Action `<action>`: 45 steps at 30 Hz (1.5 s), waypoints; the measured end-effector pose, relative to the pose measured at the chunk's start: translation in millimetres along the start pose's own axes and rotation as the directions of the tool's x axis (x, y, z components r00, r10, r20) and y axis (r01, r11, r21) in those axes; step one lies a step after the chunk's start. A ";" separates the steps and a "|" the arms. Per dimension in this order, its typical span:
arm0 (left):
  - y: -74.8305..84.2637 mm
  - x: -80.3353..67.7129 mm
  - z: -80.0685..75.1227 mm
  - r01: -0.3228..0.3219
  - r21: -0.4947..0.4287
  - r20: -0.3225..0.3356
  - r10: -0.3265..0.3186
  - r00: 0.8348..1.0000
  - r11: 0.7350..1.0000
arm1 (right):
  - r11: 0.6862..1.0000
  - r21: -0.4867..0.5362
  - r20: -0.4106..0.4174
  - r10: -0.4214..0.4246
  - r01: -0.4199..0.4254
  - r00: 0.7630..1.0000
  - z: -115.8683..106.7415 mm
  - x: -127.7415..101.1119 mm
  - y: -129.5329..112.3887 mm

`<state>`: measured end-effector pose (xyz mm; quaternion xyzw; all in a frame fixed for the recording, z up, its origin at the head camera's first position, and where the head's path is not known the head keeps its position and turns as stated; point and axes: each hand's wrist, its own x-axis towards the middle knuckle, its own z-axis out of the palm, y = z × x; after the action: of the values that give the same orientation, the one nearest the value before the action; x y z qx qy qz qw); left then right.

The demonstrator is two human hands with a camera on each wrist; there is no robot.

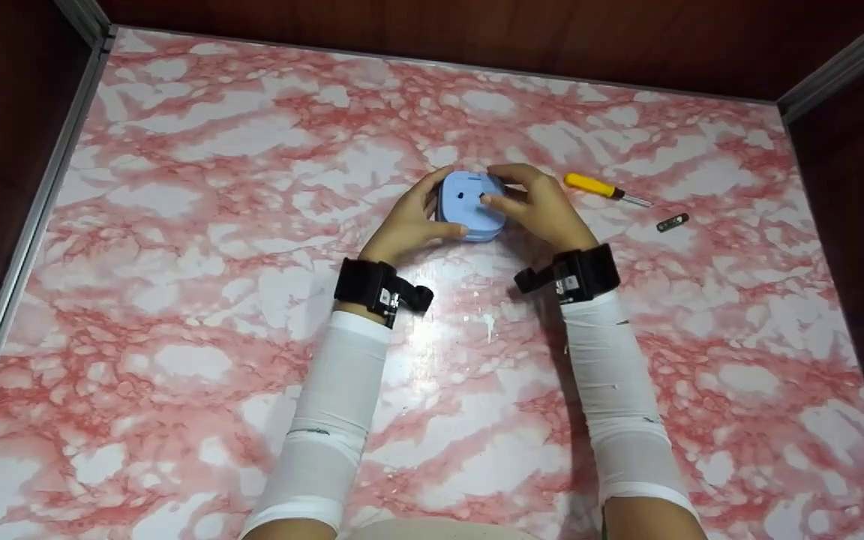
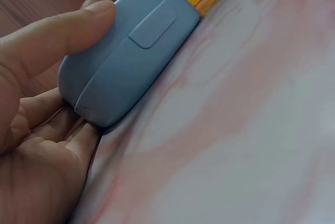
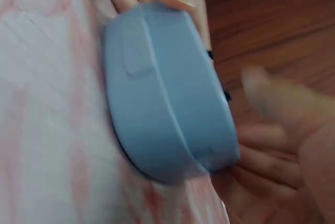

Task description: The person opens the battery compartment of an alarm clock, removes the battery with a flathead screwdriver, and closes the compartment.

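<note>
From the head camera, your left hand [image 1: 411,222] curls round the left side of the blue case [image 1: 469,205], which sits tilted on the marble table [image 1: 214,225] just above centre, while your right hand [image 1: 537,206] closes on its right side with the thumb pressed on the face; the yellow screwdriver [image 1: 603,188] lies at 3 o'clock from the case, a small dark piece [image 1: 672,223] beyond it. At your left wrist, the thumb [image 2: 63,30] lies over the case's top edge and the fingers [image 2: 47,109] cup under it, narrowly spread. At your right wrist, blurred fingers [image 3: 272,145] wrap the case's 4 o'clock edge, its rim touching the table.
</note>
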<state>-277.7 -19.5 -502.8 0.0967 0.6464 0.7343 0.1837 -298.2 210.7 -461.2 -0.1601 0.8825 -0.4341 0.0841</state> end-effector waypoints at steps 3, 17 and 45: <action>-0.5 -1.3 0.7 0.006 -0.017 -0.001 -0.006 1.000 1.000 | 0.998 0.061 0.075 -0.014 0.010 0.997 -0.5 -5.5 5.9; 3.5 -1.4 -2.6 0.006 0.009 -0.024 -0.006 1.000 1.000 | 0.985 -0.149 0.210 -0.049 0.082 0.976 -3.1 -9.3 10.3; 24.1 -8.5 -5.3 -0.014 0.124 -0.156 0.033 0.987 0.992 | 0.949 0.276 0.006 -0.160 0.152 0.987 -14.7 -23.2 3.2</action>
<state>-275.5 -30.1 -479.0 0.0570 0.7016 0.7006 0.1170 -281.4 231.6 -454.5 -0.2223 0.7970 -0.5554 0.0836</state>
